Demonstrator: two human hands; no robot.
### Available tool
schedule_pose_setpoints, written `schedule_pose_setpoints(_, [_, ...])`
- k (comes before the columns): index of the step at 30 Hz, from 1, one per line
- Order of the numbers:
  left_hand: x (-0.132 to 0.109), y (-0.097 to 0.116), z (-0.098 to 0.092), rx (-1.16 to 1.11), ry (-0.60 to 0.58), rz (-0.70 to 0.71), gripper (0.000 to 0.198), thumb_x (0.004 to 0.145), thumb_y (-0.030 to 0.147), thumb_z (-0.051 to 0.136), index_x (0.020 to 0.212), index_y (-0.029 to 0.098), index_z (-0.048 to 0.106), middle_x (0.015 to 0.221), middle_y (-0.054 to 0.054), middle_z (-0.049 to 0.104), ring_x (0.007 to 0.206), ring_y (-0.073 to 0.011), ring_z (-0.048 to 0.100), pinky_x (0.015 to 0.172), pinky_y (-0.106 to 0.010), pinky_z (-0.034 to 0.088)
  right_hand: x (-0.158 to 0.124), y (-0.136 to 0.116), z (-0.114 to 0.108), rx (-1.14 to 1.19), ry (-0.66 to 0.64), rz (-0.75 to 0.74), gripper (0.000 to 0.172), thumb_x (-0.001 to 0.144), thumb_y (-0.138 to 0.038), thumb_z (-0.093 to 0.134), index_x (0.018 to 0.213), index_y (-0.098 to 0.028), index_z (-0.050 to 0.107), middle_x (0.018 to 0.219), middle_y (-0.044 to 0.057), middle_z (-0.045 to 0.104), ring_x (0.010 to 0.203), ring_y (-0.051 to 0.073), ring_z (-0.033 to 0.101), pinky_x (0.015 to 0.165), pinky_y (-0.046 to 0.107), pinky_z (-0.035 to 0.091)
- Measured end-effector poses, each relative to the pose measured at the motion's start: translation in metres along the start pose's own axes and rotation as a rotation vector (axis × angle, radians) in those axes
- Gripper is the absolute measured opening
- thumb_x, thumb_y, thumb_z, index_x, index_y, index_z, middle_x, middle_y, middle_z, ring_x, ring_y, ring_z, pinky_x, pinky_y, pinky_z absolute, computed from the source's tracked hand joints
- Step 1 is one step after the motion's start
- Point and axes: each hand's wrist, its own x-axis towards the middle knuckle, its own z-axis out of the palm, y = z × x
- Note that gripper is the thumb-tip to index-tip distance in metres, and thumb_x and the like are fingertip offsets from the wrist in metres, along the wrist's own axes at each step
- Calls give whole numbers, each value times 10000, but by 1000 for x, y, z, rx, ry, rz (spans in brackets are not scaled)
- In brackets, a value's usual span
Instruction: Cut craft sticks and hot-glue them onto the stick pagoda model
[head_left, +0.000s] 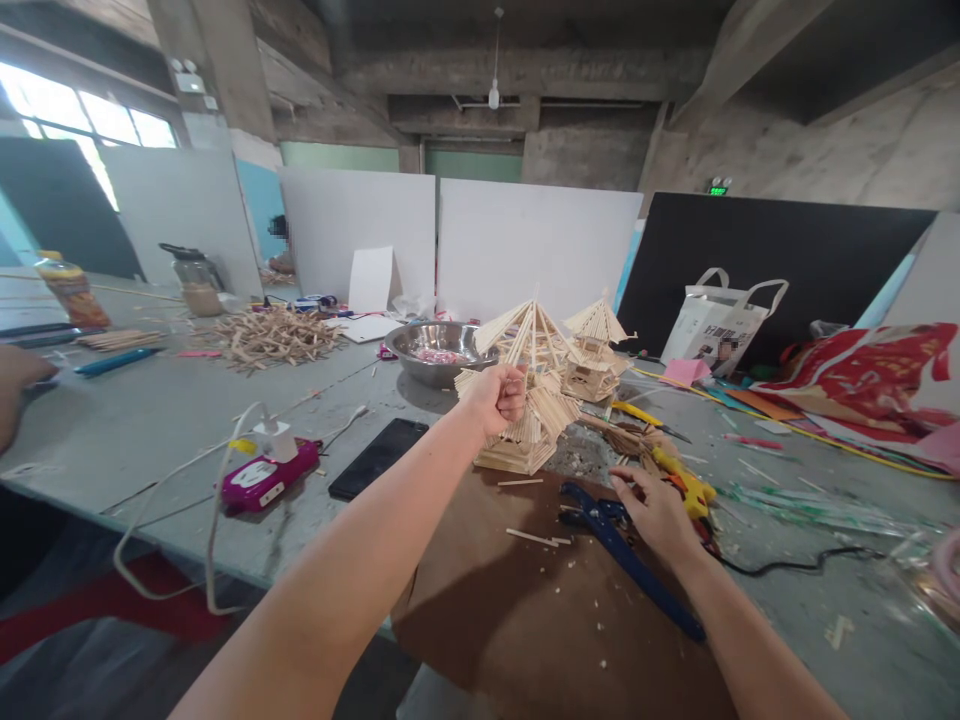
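Observation:
My left hand [499,398] reaches to the middle of a pagoda-like model built of thin wooden sticks [525,440], its fingers curled closed at the level between the upper and lower roofs. What the fingertips grip is too small to make out. My right hand [654,505] has its fingers apart over the table, between blue-handled cutters [630,570] and a yellow glue gun [686,482]. Nothing shows in it. Behind the model stands a second stick model [592,365]. Loose sticks [531,537] lie on the brown board [487,600].
A steel bowl [435,372] stands behind the model. On the left are a black phone [379,458], a purple power strip [270,478], a stick pile [277,337] and another person's hand [19,375]. Yellow-handled pliers [649,418] and a white bag [712,325] are at the right.

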Motion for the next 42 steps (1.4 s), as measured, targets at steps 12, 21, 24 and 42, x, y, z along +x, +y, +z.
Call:
schedule_pose_setpoints(12, [0,-2,1,-128,41,10,128,547,80,427,648,157,410,380,95,220,251,-21,155,283,-152,97,0,1,1,7,16,15,272,744,-346,402,832,-170,590,783,44,638,598,147,559,587,267,436])
schedule_pose_setpoints(21, [-1,-3,0,-149,42,4,114,552,75,429,637,149,418,377,95,223,249,-22,158,275,-149,102,0,5,3,27,21,11,265,743,-346,404,829,-181,593,801,42,639,626,153,568,611,268,437])
schedule_pose_setpoints(24, [-2,-3,0,-140,54,6,108,556,75,428,635,148,422,378,95,225,248,-21,160,275,-148,104,0,4,3,22,20,12,267,744,-345,400,828,-182,594,795,42,640,622,156,569,603,271,436])
schedule_pose_setpoints(42, [-1,0,0,-119,45,26,60,563,115,423,614,146,424,382,81,257,251,-30,214,279,-147,140,0,3,1,9,12,7,260,742,-341,401,818,-187,595,755,34,641,565,141,554,564,259,428])
